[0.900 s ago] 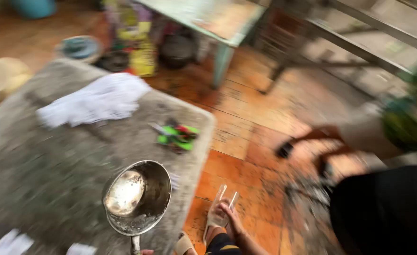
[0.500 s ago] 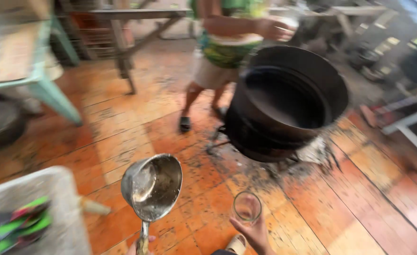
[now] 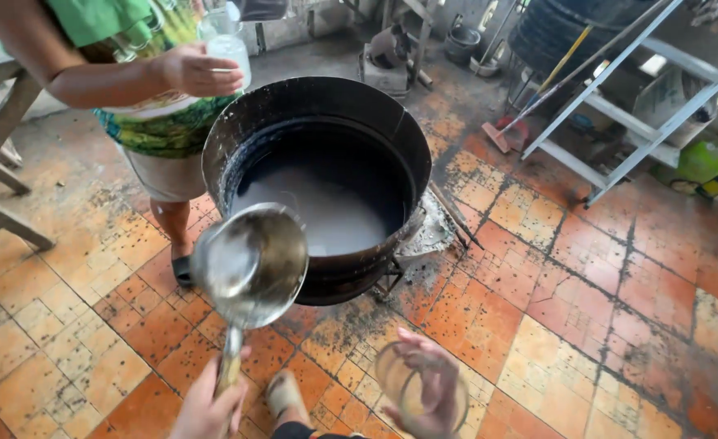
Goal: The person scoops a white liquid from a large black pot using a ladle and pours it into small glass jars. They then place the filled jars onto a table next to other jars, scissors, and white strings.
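The fingers of the left hand (image 3: 208, 402) are wrapping tightly around the thin handle of a metal ladle (image 3: 249, 264), gripping it near its low end at the near edge of the scene, while the fingers of the right hand (image 3: 424, 382) are curling around the side of a clear glass (image 3: 412, 394), pressed to its wall from the right and behind. The ladle is rising up and away from the left hand, its round bowl hanging just in front of the near rim of a big black pot (image 3: 318, 175) and looking shiny and wet inside. It is probably stiff and fairly light, but with liquid in the bowl the long handle would be pulling down at the far end, so a hold closer to the bowl would be steadier; the wet metal is likely slippery. The glass is sitting low on the right, near the person's foot (image 3: 282, 394), and is likely thin, breakable and slick, so it is best taken around its middle with the whole hand. The pot is holding pale, milky liquid. Farther left, another person (image 3: 160, 114) is standing on the orange tiled floor (image 3: 587, 284), holding a plastic bottle (image 3: 229, 49).
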